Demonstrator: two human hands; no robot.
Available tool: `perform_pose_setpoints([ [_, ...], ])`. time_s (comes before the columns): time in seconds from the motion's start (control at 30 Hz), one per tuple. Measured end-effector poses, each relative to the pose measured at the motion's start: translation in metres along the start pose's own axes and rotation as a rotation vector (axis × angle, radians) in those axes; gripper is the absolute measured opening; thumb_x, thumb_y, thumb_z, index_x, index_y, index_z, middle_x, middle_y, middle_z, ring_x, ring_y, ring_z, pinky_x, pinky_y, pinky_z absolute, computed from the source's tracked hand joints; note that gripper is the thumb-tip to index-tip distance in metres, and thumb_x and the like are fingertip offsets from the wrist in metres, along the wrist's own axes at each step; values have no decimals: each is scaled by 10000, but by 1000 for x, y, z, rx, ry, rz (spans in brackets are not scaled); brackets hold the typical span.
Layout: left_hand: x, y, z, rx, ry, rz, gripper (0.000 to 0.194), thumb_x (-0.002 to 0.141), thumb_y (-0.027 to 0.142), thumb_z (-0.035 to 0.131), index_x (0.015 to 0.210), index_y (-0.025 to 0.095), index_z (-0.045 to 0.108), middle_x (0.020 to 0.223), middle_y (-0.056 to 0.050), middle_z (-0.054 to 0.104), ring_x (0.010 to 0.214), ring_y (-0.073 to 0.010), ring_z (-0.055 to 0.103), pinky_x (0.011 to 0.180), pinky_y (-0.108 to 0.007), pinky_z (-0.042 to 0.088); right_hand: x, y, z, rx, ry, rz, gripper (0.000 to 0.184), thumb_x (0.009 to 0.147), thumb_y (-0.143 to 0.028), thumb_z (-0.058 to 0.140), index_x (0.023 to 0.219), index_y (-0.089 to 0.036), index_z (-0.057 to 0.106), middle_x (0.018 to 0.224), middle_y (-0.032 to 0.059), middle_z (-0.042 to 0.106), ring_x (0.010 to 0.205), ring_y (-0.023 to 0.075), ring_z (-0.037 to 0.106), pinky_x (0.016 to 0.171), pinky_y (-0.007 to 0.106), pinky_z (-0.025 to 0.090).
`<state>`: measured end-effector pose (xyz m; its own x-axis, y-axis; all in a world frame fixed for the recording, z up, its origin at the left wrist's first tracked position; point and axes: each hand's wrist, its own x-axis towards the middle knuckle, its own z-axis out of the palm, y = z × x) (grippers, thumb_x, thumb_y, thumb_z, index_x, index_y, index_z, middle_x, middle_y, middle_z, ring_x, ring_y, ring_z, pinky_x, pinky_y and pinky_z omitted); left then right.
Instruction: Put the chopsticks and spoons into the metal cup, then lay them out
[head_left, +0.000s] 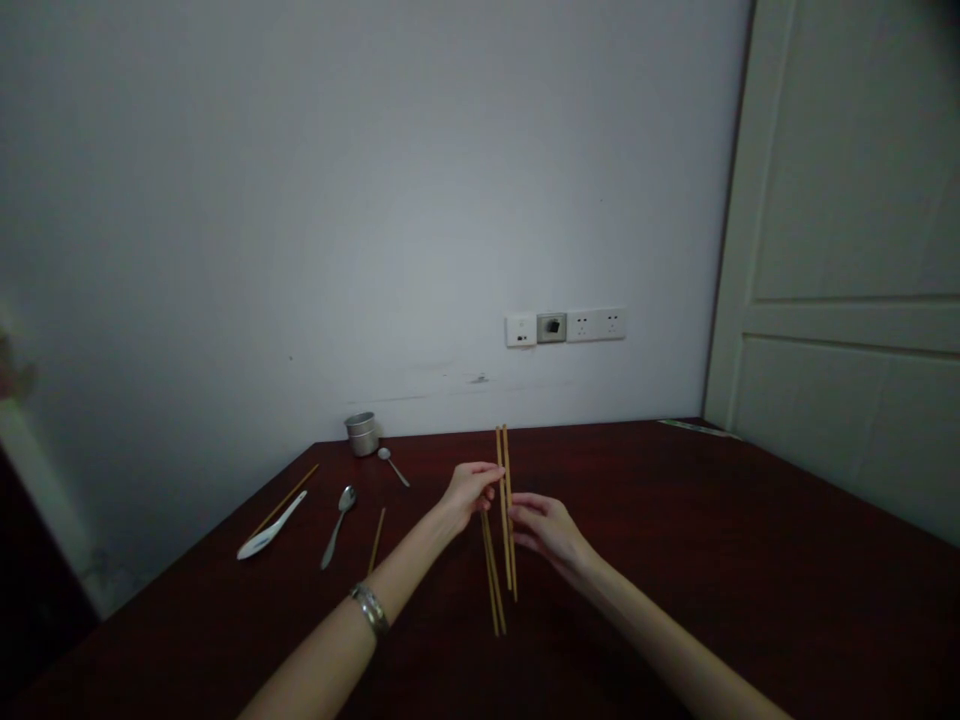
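A pair of wooden chopsticks [507, 550] stands nearly upright in view, side by side, over the middle of the table. My left hand [472, 487] pinches them in their upper half between thumb and fingers. From the right, my right hand [546, 525] closes its fingertips on the same pair a little lower down. Just left of these, two more chopsticks [493, 585] run downward from below my left hand; whether that hand also touches them I cannot tell. Another chopstick [377, 535] lies partly behind my left forearm.
At the left lie a metal spoon [341, 520], a white soup spoon [270, 530], a single chopstick [292, 492] and a small spoon [391, 464]. A metal cup [362, 434] stands by the wall. Wall sockets [596, 324] sit above the dark red table [720, 560].
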<state>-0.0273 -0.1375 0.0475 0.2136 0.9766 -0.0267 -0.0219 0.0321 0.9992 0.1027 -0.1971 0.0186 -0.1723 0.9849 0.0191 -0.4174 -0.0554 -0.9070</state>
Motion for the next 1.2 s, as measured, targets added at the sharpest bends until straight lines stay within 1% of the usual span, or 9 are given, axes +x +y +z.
perform_pose_setpoints([
  [0.13, 1, -8, 2, -48, 14, -17, 308, 593, 297, 697, 805, 96, 598, 575, 10, 536, 395, -34, 423, 346, -161, 285, 1, 4, -4, -34, -8, -4, 296, 546, -277, 723, 779, -125, 623, 744, 59, 653, 672, 148, 613, 653, 291, 502],
  [0.27, -1, -13, 5, -84, 25, -42, 287, 612, 276, 690, 814, 101, 586, 540, 25, 520, 382, -35, 424, 355, -163, 313, -2, 2, -4, -46, -4, 19, 309, 535, -274, 728, 780, -118, 622, 738, 62, 657, 659, 147, 615, 655, 296, 500],
  [0.47, 0, -19, 7, -134, 26, -53, 254, 623, 255, 686, 798, 104, 583, 513, 27, 511, 376, -42, 430, 341, -161, 316, -7, -3, -2, -63, 3, 45, 256, 549, -235, 710, 762, -119, 626, 723, 58, 658, 641, 138, 611, 632, 275, 494],
  [0.73, 2, -25, 6, -145, 23, -55, 262, 611, 266, 699, 788, 107, 589, 515, 21, 517, 387, -48, 443, 347, -163, 328, -3, 3, -7, -78, 1, 59, 259, 570, -220, 698, 796, -116, 629, 733, 60, 658, 650, 137, 614, 642, 279, 499],
  [1.0, 5, -28, 7, -166, 22, -49, 231, 619, 246, 689, 780, 113, 592, 542, 12, 531, 394, -48, 444, 338, -159, 329, -5, 2, -8, -81, 25, 69, 246, 574, -204, 697, 793, -114, 627, 722, 56, 654, 637, 127, 605, 631, 270, 497],
  [1.2, 8, -31, 9, -168, 29, -64, 221, 612, 249, 694, 757, 118, 589, 559, 10, 537, 395, -44, 447, 339, -156, 337, -7, 2, -8, -87, 5, 64, 231, 576, -212, 697, 777, -117, 637, 735, 58, 658, 640, 126, 604, 633, 260, 493],
])
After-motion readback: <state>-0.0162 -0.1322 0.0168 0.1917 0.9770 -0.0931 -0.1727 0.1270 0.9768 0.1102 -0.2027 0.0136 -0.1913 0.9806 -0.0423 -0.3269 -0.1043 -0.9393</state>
